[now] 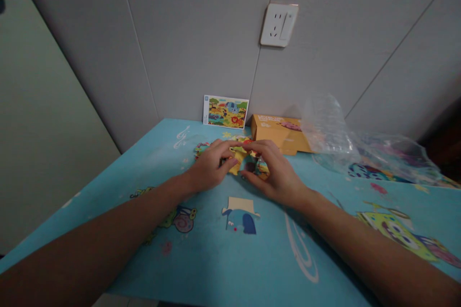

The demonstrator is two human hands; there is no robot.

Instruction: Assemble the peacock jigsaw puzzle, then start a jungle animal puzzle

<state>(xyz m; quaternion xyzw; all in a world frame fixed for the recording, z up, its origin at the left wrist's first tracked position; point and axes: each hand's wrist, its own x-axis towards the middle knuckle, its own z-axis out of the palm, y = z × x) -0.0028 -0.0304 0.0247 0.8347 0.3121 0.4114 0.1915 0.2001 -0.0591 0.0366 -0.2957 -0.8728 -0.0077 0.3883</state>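
Note:
My left hand (210, 167) and my right hand (276, 172) meet over a cluster of colourful jigsaw puzzle pieces (235, 169) at the middle of the table. The thumb and fingers of each hand curl around the edges of these pieces, the left hand on a yellow part, the right on a part with teal and dark colours. My fingers hide much of the cluster, so how the pieces join is unclear. Nearer to me, apart from both hands, lies a single puzzle piece (237, 223) with a blue elephant on it.
A picture card (225, 112) of animals leans against the grey wall. Right of it lies an orange cardboard box (277, 135), with clear plastic packaging (331, 129) beside it. The blue tablecloth (201, 268) has printed cartoon figures. A wall socket (279, 25) is above.

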